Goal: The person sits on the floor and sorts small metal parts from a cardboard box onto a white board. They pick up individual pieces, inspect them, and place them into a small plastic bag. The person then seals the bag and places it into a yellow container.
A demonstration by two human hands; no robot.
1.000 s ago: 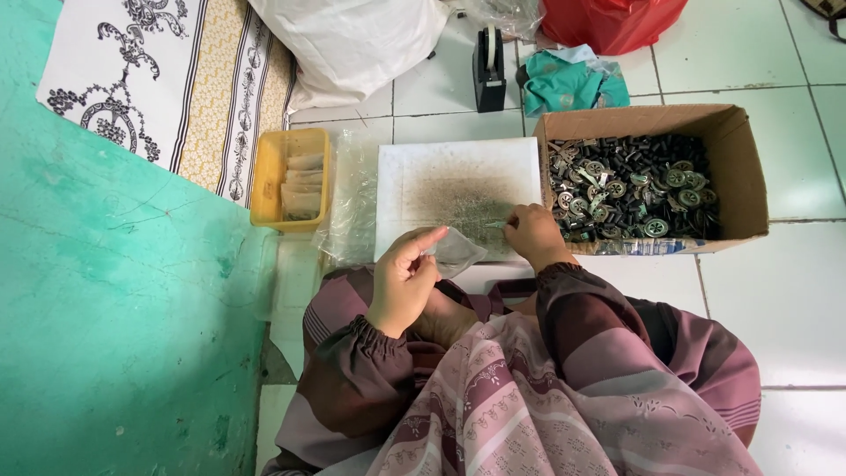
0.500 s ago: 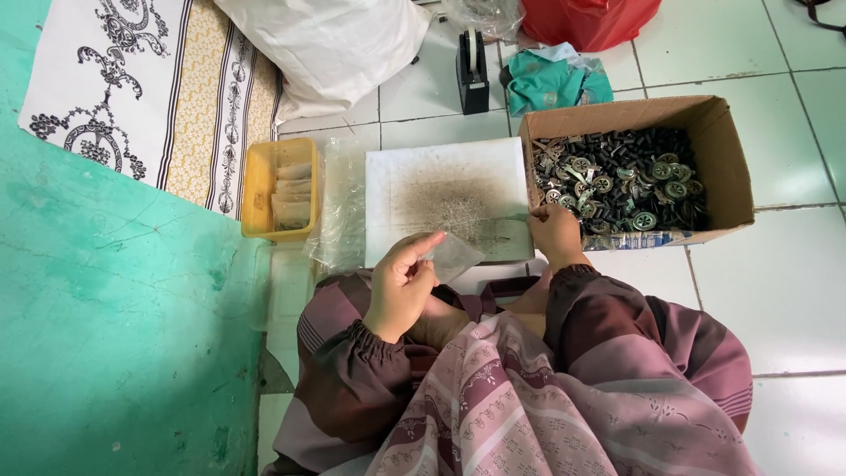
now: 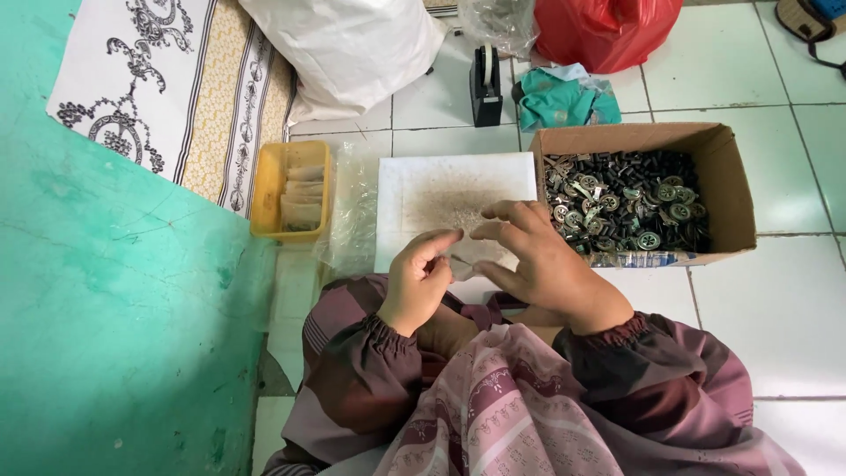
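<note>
1. Cardboard box (image 3: 723, 167) sits on the white tile floor (image 3: 793, 300) to the person's right, and it's pretty full of small dark metal parts (image 3: 621, 198), round washers and cap-like bits all jumbled together. There's only the head view, looking straight down.

2. Right in front of the person is a white board (image 3: 423, 189) with a greyish smudge in the middle. Both hands meet over its near edge.

3. Left hand (image 3: 419, 278): thumb and forefinger are pinched together on what looks like a small clear plastic bag (image 3: 480, 256), the other fingers curled in. Can't tell whether anything is inside the bag.

4. Right hand (image 3: 538, 260): fingers half spread and arched over the same bag, fingertips touching its top edge next to the left hand's pinch. Looks like a light two-handed hold, but whether the right hand also has a part tucked in its fingertips is too small to see.

5. Progress, judging by the layout: a yellow tray (image 3: 269, 176) to the left of the board holds a short stack of filled-looking little packets (image 3: 304, 198), so some packing seems done. With the box so loaded, my guess is most of the job is left.

6. Further back there's a black tape dispenser (image 3: 485, 84), a crumpled teal cloth (image 3: 560, 101), a red plastic bag (image 3: 608, 31) and a big white sack (image 3: 352, 48). Green mat (image 3: 106, 308) on the left.
</note>
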